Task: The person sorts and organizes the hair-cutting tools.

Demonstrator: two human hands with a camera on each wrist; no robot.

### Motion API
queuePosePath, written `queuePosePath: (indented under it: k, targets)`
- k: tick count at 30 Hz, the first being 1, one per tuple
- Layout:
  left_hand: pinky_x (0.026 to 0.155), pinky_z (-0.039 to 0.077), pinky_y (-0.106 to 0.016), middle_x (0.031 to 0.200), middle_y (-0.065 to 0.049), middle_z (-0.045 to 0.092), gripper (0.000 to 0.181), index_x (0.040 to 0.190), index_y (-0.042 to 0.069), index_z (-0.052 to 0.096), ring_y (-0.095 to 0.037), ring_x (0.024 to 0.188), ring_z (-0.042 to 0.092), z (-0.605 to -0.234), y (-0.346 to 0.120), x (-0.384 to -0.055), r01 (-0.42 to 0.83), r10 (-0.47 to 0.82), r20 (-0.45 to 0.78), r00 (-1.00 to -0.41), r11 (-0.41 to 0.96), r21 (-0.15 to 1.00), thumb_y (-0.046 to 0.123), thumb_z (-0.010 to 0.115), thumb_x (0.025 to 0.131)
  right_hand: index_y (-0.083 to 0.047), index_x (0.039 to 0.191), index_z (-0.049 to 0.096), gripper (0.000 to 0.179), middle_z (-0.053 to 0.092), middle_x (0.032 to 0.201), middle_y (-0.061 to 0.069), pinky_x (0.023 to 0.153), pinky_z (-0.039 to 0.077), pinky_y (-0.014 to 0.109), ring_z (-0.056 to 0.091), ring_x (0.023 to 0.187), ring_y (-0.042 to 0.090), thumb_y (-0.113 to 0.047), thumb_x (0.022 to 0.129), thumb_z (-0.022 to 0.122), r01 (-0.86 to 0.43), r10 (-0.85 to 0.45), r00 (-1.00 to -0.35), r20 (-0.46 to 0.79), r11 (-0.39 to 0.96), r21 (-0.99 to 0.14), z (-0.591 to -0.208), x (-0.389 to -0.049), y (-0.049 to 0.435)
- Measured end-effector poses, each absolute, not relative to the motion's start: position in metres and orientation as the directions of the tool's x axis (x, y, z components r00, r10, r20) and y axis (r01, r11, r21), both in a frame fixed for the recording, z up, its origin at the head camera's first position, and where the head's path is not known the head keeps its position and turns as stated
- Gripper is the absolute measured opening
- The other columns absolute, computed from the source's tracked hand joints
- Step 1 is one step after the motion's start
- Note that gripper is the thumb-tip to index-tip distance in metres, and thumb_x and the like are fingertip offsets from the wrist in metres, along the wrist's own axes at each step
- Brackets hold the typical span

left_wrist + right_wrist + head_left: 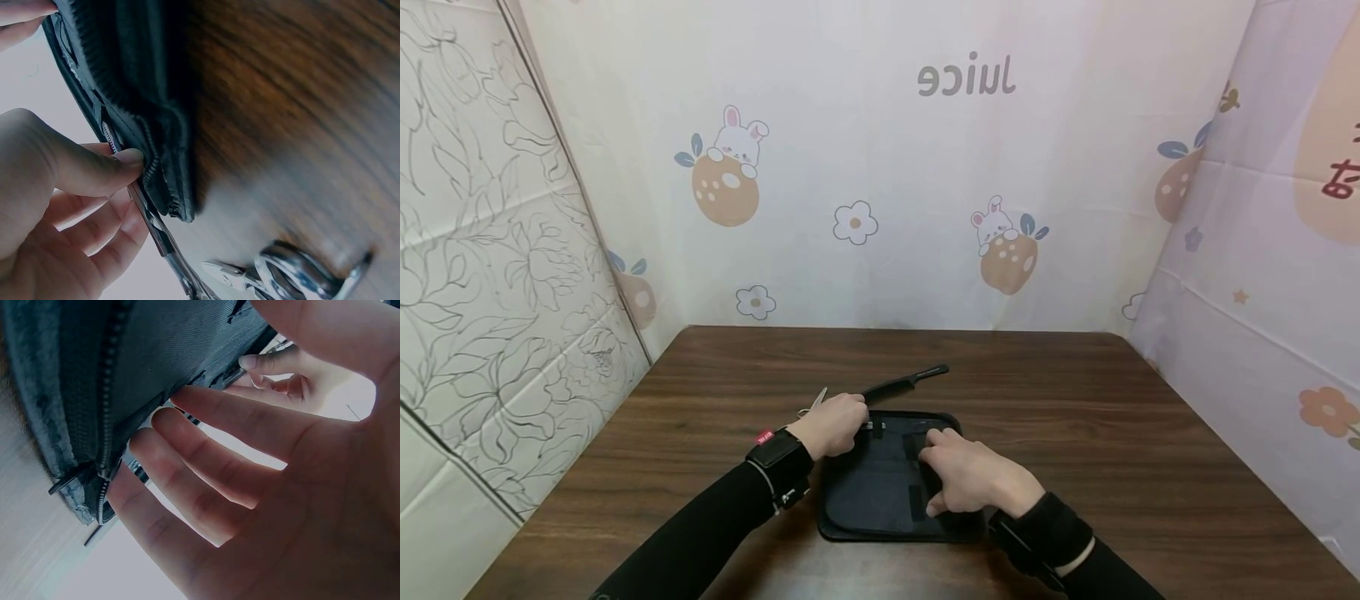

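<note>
A black zippered case (868, 492) lies unfolded on the table, with dark straps inside. At its far left edge my left hand (833, 423) pinches slim metal thinning scissors (153, 219) between thumb and fingers. Fine teeth show along the blade, which runs into the case. My right hand (970, 475) is over the case's right side, its fingers (206, 456) extended against the inside near the zipper (106, 469). Another pair of scissors (290, 275) lies on the table beside the left hand.
A black comb (917, 381) with a handle lies just beyond the case, close to the left hand's fingers. The brown wooden table (1075, 392) is bordered by printed curtains (865, 167) at the back and sides.
</note>
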State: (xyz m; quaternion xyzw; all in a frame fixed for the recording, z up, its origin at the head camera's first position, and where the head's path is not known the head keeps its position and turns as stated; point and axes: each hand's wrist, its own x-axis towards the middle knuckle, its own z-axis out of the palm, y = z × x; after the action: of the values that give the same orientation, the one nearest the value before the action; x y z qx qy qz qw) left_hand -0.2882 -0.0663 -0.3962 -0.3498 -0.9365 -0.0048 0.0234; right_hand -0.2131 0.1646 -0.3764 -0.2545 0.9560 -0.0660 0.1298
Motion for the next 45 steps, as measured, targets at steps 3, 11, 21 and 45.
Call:
queuePosePath:
  k: [3, 11, 21, 45]
  targets:
    - [0.084, 0.052, -0.033, 0.092, -0.002, 0.061, 0.015, 0.093, 0.010, 0.075, -0.021, 0.091, 0.064, -0.3955, -0.0648, -0.2874, 0.657, 0.656, 0.048, -0.753, 0.754, -0.001, -0.004, 0.073, 0.087, -0.008, 0.125, 0.069, 0.057, 0.052, 0.112, -0.005, 0.076, 0.048, 0.040, 0.047, 0.099, 0.015, -0.034, 0.079, 0.089, -0.470, -0.504, -0.837, -0.213, 0.861, -0.192, -0.3762, -0.2131, 0.1649]
    - [0.082, 0.053, -0.031, 0.091, -0.002, 0.060, 0.017, 0.094, 0.010, 0.075, -0.019, 0.089, 0.063, -0.3964, -0.0627, -0.2882, 0.661, 0.660, 0.052, -0.750, 0.750, 0.011, -0.005, 0.074, 0.086, -0.008, 0.123, 0.069, 0.056, 0.051, 0.110, -0.004, 0.075, 0.048, 0.038, 0.047, 0.099, 0.015, -0.034, 0.078, 0.090, -0.472, -0.503, -0.840, -0.204, 0.862, -0.186, -0.3765, -0.2129, 0.1646]
    - [0.082, 0.053, -0.030, 0.092, -0.004, 0.063, 0.018, 0.096, 0.009, 0.076, -0.019, 0.088, 0.064, -0.3975, -0.0617, -0.2897, 0.676, 0.673, 0.075, -0.736, 0.737, 0.026, -0.007, 0.073, 0.086, -0.009, 0.125, 0.069, 0.057, 0.052, 0.111, -0.004, 0.079, 0.048, 0.042, 0.047, 0.100, 0.016, -0.035, 0.079, 0.089, -0.470, -0.500, -0.839, -0.214, 0.864, -0.179, -0.3763, -0.2130, 0.1641]
    - [0.083, 0.054, -0.032, 0.095, -0.005, 0.063, 0.020, 0.102, 0.007, 0.076, -0.019, 0.091, 0.064, -0.3969, -0.0674, -0.2880, 0.674, 0.670, 0.067, -0.739, 0.736, 0.071, -0.007, 0.069, 0.090, -0.009, 0.127, 0.068, 0.057, 0.051, 0.111, -0.005, 0.076, 0.047, 0.038, 0.046, 0.098, 0.015, -0.036, 0.080, 0.088, -0.491, -0.522, -0.825, -0.216, 0.851, -0.184, -0.3776, -0.2149, 0.1648]
